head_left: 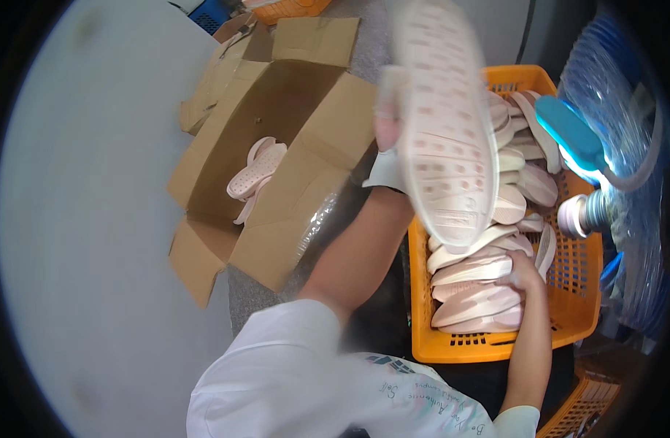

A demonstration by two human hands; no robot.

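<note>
A pale pink shoe sole (452, 139), slightly blurred, is held up over the basket with its patterned face toward me. My left hand (388, 125), with white material around the wrist, grips it by its left edge. The fingers behind the sole are hidden. Lower down, my right hand (523, 272) reaches into the orange basket (463, 350) and closes on the end of one sole (472, 271) in a stacked row. More pale soles (536, 184) lie jumbled toward the basket's far side.
Left of the basket stands an open cardboard box (306, 190) with a few pink soles (258, 175) inside. A teal lamp (568, 131) on a bendy neck hangs over the basket's right rim. Clear plastic wrap (627, 241) lines the right side. Another orange basket (587, 401) sits lower right.
</note>
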